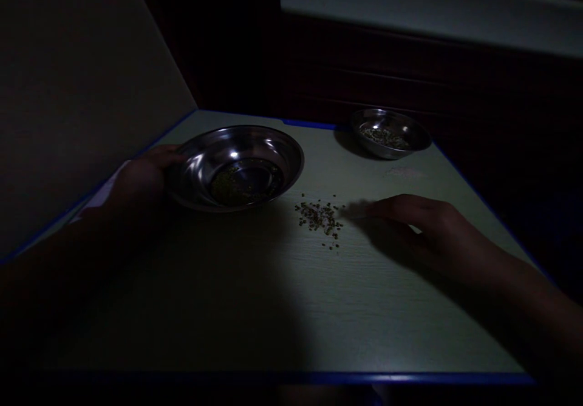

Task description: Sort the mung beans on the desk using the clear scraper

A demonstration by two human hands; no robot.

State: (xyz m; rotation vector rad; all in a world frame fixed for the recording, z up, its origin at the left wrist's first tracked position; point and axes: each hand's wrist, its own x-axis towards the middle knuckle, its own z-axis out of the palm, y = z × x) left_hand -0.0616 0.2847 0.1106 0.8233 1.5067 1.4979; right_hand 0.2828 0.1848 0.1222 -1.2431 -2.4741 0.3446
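Curling over a steel bowl's rim (277, 136), left fingers (166, 156) hold it; right fingers (368, 207) lie open beside scattered greenish grains (319, 218).

No lettering, label, brand, number or sign can be read in this view: not on the stainless steel bowl (234, 166), the smaller steel bowl (389, 133) beyond it, or the green tabletop (364, 309) beneath it.

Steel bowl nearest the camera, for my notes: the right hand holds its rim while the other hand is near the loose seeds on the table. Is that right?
No, it is the left hand that holds the rim of the nearer steel bowl, as the head view shows. The right hand is near the loose seeds on the table.
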